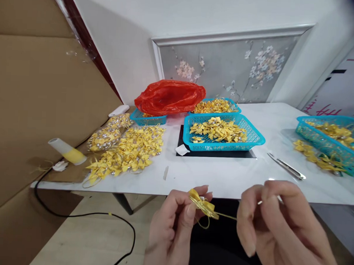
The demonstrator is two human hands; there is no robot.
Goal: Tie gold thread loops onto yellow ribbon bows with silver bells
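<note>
My left hand [175,222] pinches a yellow ribbon bow [201,204] between thumb and fingers, just off the table's front edge. Gold cord [206,214] is wound around the bow, and a small silvery bead shows at its top. One strand of this cord stretches right, to the fingers of my right hand [275,219]. That hand is closed, its thumb and index finger pressed together; the cord's end is hidden behind the fingers. A loose loop of cord hangs under the bow.
A blue basket [223,148] of yellow bows stands mid-table, with more baskets behind and at right. Bows lie piled [135,150] at left. A red plastic bag [169,97], tweezers [286,167], a tape-like scrap [166,173] and a black cable [103,214] are around.
</note>
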